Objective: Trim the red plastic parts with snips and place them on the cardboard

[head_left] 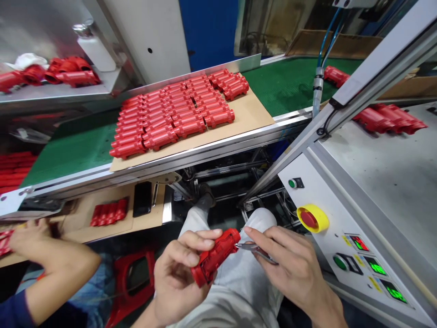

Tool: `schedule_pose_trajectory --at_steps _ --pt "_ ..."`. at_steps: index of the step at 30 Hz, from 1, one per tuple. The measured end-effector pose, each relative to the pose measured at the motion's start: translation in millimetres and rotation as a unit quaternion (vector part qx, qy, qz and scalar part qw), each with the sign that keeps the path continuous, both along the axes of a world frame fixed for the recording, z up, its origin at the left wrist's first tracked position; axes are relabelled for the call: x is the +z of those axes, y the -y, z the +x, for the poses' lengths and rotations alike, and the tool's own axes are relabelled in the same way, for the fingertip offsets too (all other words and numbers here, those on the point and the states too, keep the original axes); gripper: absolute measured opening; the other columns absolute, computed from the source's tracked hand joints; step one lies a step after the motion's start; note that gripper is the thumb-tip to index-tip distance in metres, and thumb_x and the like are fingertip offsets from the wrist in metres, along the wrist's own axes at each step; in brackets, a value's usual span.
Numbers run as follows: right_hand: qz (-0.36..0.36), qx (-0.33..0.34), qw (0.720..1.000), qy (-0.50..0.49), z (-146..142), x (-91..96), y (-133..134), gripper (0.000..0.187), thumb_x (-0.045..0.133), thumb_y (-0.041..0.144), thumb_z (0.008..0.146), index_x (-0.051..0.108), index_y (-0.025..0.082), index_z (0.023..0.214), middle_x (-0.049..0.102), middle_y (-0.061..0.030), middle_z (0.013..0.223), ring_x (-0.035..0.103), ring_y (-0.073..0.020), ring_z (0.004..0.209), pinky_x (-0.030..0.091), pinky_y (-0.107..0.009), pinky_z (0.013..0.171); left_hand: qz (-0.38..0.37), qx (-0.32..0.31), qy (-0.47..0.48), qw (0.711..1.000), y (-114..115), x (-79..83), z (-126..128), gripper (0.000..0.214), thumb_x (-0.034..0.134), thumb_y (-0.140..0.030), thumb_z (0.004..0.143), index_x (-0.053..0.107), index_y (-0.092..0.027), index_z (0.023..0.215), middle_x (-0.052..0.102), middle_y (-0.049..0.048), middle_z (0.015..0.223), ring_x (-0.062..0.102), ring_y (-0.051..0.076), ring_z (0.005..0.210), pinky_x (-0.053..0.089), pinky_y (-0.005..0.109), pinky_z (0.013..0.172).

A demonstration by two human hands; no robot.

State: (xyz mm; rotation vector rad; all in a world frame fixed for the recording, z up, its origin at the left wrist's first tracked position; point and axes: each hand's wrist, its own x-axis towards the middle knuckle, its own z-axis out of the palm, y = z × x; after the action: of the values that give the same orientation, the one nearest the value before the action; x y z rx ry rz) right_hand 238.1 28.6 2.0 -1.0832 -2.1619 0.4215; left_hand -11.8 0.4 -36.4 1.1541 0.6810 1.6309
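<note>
My left hand (177, 273) is closed around a red ribbed plastic part (214, 257), held over my lap. My right hand (290, 264) grips a small metal cutting tool (254, 249) whose tip touches the upper end of that part. Many identical red parts (177, 114) lie in rows on a cardboard sheet (252, 114) on the green conveyor belt (68, 150) in front of me.
A co-worker's arm (51, 264) reaches in at lower left, near more red parts (109, 212) on a lower shelf. On the right stands a machine panel with a red emergency button (310, 218) and green displays. More red parts (389, 118) lie on the machine table.
</note>
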Motion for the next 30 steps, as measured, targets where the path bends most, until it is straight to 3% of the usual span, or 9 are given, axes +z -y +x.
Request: schedule_pose_trajectory --at_steps 2,5,7,9,11,14,17,24,30 --pt "-0.054 -0.016 0.995 -0.082 -1 -0.7 0 0.031 0.074 0.016 0.102 0.076 0.027 0.131 0.068 0.0010 0.081 0.063 -0.0134 0.068 0.051 -0.026 0.062 -0.025 -0.018 0.015 0.999 -2 -0.9 -1 0.043 0.083 0.003 0.084 0.068 -0.026 0.111 0.077 0.0041 0.115 0.075 0.030 0.129 0.065 0.055 0.112" --pt "-0.150 -0.064 0.967 -0.195 -1 0.0 0 0.012 0.071 0.028 0.104 0.076 0.029 0.116 0.069 0.0011 0.085 0.065 -0.0122 0.069 0.054 -0.021 0.060 -0.081 -0.074 0.055 0.992 -3 -2.0 -5 0.037 0.086 -0.021 0.091 0.068 -0.028 0.122 0.070 0.0076 0.118 0.068 0.036 0.138 0.061 0.064 0.114" --pt "-0.187 -0.079 0.953 -0.223 0 0.6 0 0.011 0.069 0.031 0.105 0.075 0.029 0.114 0.070 -0.0004 0.094 0.069 -0.0131 0.077 0.058 -0.021 0.067 -0.127 -0.109 0.070 0.983 -2 -2.3 -7 0.038 0.080 -0.035 0.096 0.066 -0.029 0.130 0.064 0.0094 0.121 0.068 0.037 0.133 0.066 0.058 0.106" --pt "-0.203 -0.073 0.952 -0.219 -1 1.4 0 0.012 0.070 0.030 0.105 0.073 0.029 0.116 0.072 -0.0014 0.100 0.072 -0.0140 0.085 0.061 -0.022 0.075 -0.143 -0.127 0.038 0.981 -1 -1.3 -8 0.040 0.075 -0.039 0.099 0.064 -0.029 0.136 0.061 0.0095 0.119 0.073 0.028 0.110 0.068 0.042 0.090" --pt "-0.197 -0.057 0.960 -0.190 -4 2.7 0 0.015 0.071 0.027 0.104 0.074 0.030 0.118 0.073 -0.0023 0.104 0.073 -0.0149 0.090 0.061 -0.023 0.078 -0.120 -0.118 -0.047 0.985 0 1.8 -9 0.041 0.076 -0.036 0.098 0.065 -0.027 0.136 0.062 0.0096 0.114 0.068 0.021 0.091 0.062 0.032 0.078" --pt "-0.182 -0.013 0.974 -0.136 -10 5.5 3 0.025 0.074 0.023 0.102 0.075 0.030 0.126 0.075 -0.0027 0.103 0.072 -0.0154 0.087 0.060 -0.025 0.074 -0.073 -0.080 -0.187 0.976 0 9.3 -9 0.034 0.079 -0.027 0.095 0.070 -0.025 0.128 0.069 0.0084 0.102 0.067 0.020 0.087 0.057 0.030 0.076" --pt "-0.170 0.025 0.980 -0.103 -14 8.6 5 0.039 0.073 0.016 0.101 0.072 0.030 0.137 0.074 -0.0034 0.103 0.072 -0.0165 0.089 0.061 -0.029 0.078 -0.074 -0.070 -0.266 0.959 -1 15.9 -9 0.026 0.076 -0.021 0.094 0.071 -0.026 0.119 0.073 0.0037 0.089 0.067 0.018 0.078 0.054 0.028 0.072" --pt "-0.097 0.050 0.993 -0.053 -24 13.2 0 0.052 0.063 0.003 0.097 0.069 0.025 0.144 0.071 -0.0051 0.100 0.068 -0.0195 0.089 0.060 -0.036 0.077 -0.058 -0.046 -0.351 0.933 -3 28.9 -4 0.018 0.078 -0.021 0.084 0.066 -0.026 0.096 0.067 -0.0047 0.073 0.057 0.011 0.059 0.046 0.023 0.060" --pt "-0.065 0.067 0.996 -0.009 -29 10.8 -3 0.057 0.067 0.002 0.094 0.065 0.023 0.148 0.071 -0.0065 0.103 0.065 -0.0227 0.089 0.058 -0.041 0.076 -0.073 -0.063 -0.365 0.926 -2 31.7 -3 0.012 0.072 -0.029 0.087 0.061 -0.023 0.086 0.055 -0.0056 0.063 0.046 0.011 0.054 0.038 0.025 0.054"
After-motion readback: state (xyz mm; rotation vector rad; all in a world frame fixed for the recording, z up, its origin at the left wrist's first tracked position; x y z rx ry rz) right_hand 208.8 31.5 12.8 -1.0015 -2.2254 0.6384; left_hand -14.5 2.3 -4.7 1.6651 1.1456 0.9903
